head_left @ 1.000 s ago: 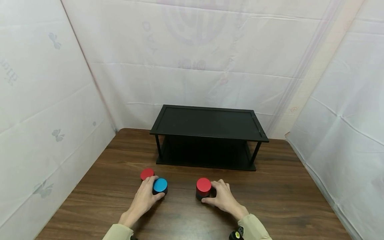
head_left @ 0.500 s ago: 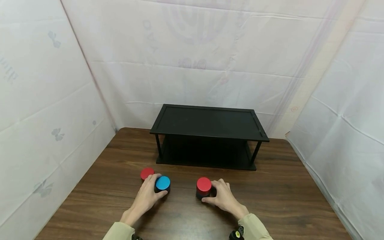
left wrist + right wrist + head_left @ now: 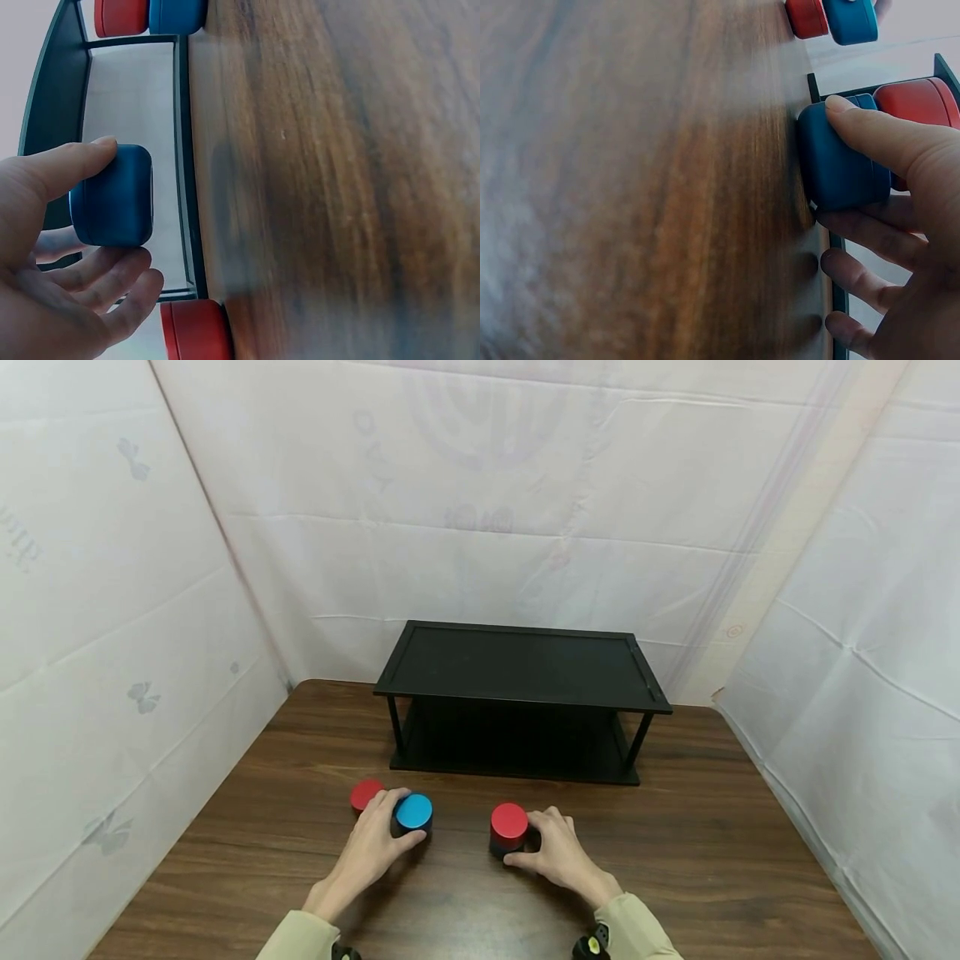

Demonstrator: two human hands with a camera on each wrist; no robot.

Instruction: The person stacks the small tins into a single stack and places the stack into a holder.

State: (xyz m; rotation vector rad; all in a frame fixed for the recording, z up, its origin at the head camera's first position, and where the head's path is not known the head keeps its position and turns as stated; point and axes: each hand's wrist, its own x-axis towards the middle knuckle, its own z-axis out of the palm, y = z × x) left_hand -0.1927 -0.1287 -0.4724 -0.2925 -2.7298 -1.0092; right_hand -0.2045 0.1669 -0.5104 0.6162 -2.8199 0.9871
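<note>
In the head view, my left hand holds a small round blue tin between thumb and fingers. The left wrist view has this tin raised off the wood. Just left of it stands a red tin, partly covered by the left fingers. My right hand grips the lower part of a two-tin stack: a blue tin at the bottom, resting on the table, and a red tin on top. Thumb and index finger clasp the blue tin's sides, while the other fingers are spread.
A black two-level shelf rack stands behind the tins at the back of the brown wooden table. White printed sheeting hangs behind and on both sides.
My left hand has shifted right and slightly toward the rack with the blue tin, away from the red tin on the left. The right hand and its stack stay put.
</note>
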